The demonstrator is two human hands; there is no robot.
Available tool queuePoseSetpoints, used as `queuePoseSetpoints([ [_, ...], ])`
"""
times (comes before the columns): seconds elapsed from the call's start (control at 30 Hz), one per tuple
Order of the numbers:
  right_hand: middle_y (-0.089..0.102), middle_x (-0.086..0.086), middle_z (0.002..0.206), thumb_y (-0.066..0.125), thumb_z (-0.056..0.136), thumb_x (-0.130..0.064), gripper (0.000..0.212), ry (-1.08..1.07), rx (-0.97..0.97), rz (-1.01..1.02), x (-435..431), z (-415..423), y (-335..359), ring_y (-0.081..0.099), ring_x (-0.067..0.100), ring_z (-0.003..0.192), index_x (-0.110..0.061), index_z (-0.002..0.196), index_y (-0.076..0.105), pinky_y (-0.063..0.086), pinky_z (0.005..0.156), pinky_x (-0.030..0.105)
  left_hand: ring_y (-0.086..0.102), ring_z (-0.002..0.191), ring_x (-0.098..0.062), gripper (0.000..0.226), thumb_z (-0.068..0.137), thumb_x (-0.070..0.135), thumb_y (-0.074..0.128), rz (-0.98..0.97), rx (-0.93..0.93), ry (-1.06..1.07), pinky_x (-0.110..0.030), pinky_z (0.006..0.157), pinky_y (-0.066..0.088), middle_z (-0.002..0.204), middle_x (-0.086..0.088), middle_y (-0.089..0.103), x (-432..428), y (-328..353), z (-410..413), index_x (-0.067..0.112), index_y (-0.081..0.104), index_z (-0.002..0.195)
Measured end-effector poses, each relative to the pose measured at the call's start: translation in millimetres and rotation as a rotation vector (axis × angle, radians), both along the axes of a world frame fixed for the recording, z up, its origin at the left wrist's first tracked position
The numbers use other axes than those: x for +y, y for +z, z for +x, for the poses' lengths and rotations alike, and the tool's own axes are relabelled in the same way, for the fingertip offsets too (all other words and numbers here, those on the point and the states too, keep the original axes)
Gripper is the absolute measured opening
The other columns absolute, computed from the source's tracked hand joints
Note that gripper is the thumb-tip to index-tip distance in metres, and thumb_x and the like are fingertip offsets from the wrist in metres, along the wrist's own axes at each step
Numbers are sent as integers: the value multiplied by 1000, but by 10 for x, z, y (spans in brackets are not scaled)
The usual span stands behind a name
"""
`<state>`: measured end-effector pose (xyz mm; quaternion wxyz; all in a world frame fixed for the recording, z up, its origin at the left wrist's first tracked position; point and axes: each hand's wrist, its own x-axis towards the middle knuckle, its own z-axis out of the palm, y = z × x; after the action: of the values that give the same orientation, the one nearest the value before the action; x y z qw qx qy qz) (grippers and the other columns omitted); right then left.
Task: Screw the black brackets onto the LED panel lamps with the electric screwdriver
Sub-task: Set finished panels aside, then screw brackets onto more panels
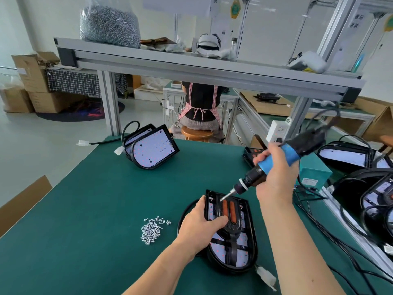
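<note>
On the green tabletop, just left of our left hand, lies a small heap of loose screws. Well beyond that hand, at the far edge, a pair of lamps leans together, pale faces turned our way.

Our left hand holds the lamp we are working on, fingers curled over its left rim and thumb pressed onto the black bracket. The lamp lies flat with its long axis running away from us, rounded end nearest, straight end farthest. The bracket sits along that same axis, two orange strips side by side at its far half. A white plug on a short lead rests by the lamp's near right corner.

Up and to the right, our right hand is wrapped around the blue grip of the screwdriver. The tool slants from upper right to lower left, bit pointing down at the bracket's far end, just beyond our left thumb; we cannot tell whether the tip touches.

Behind the right hand stands a teal box, and farther right a crowd of more lamps with black cables trailing towards us along the tabletop's edge.
</note>
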<state>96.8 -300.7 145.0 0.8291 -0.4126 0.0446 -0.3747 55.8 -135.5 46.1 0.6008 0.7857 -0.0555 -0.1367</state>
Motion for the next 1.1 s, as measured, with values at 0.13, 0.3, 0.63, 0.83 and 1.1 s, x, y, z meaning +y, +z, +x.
queuePoseSetpoints([
  [0.13, 50, -3, 67, 63, 95, -8, 18, 151, 68, 456, -273, -147, -374, 50, 8, 51, -14, 87, 49, 47, 53, 22, 69, 100, -9, 54, 70, 45, 70, -2, -2, -4, -39, 100, 51, 100, 19, 75, 0, 12, -1, 41, 57, 123],
  [0.3, 52, -5, 66, 65, 95, -17, 20, 176, 112, 693, -496, -294, -815, 53, 6, 52, -14, 81, 51, 48, 55, 20, 68, 104, -10, 55, 68, 46, 69, -1, -9, -14, -41, 101, 50, 103, 18, 74, -9, 29, -6, 41, 58, 122],
  [0.63, 49, -1, 71, 61, 99, -23, 20, 247, 78, 669, -509, -266, -1005, 49, 7, 56, -11, 87, 50, 45, 58, 20, 70, 103, -10, 48, 70, 44, 73, -37, -1, -17, -41, 103, 50, 103, 18, 75, -3, 25, -7, 44, 60, 117],
  [0.83, 50, 1, 80, 60, 99, -20, 18, 252, 63, 649, -555, -266, -1031, 49, 9, 61, -13, 87, 49, 48, 58, 22, 68, 102, -6, 43, 75, 54, 70, 51, -30, -19, -29, 95, 52, 103, 21, 74, 1, 47, -16, 41, 64, 115],
  [1.1, 50, 1, 81, 61, 98, -20, 17, 250, 67, 668, -563, -234, -1054, 50, 9, 60, -12, 89, 49, 48, 55, 22, 64, 69, -14, 8, 88, 26, 64, 359, -185, 304, -27, 65, 53, 67, 10, 67, 467, 158, 194, 28, 71, 83],
])
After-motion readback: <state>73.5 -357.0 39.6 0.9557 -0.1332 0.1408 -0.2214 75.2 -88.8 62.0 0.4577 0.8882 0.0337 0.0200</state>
